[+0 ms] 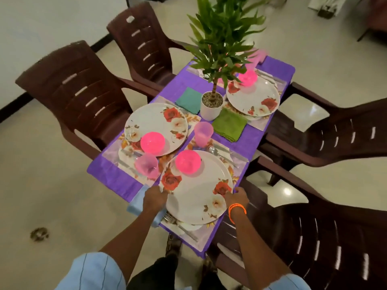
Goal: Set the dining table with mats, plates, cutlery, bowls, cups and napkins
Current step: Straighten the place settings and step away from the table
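Three floral plates show on the purple-covered bench (247,141): the nearest plate (196,189) low in the centre, a second plate (156,128) to its upper left, and a third plate (253,96) toward the upper right. Each carries one bright pink bowl: the near bowl (188,162), the left bowl (152,142) and the far bowl (247,78), three in all. Two pale pink cups stand upright, one cup (146,165) just left of the nearest plate and another cup (203,133) above it. Three napkins can be counted: a teal napkin (188,100), a green napkin (229,124) and a light blue napkin (139,200) at the bench's lower left edge. A potted plant (212,104) stands at centre. Four brown chairs ring the bench, among them a chair (77,88) at upper left.

The left hand (155,198) grips the nearest plate's left rim, fingers curled around it; the right hand (238,197), with an orange wristband (236,209), is closed on its right rim.

The mats lie mostly hidden under plates. Cutlery (217,152) is blurred and partly covered, so pieces cannot be counted. Leaves hide the bench's far end, where a pink shape is too blurred to name.
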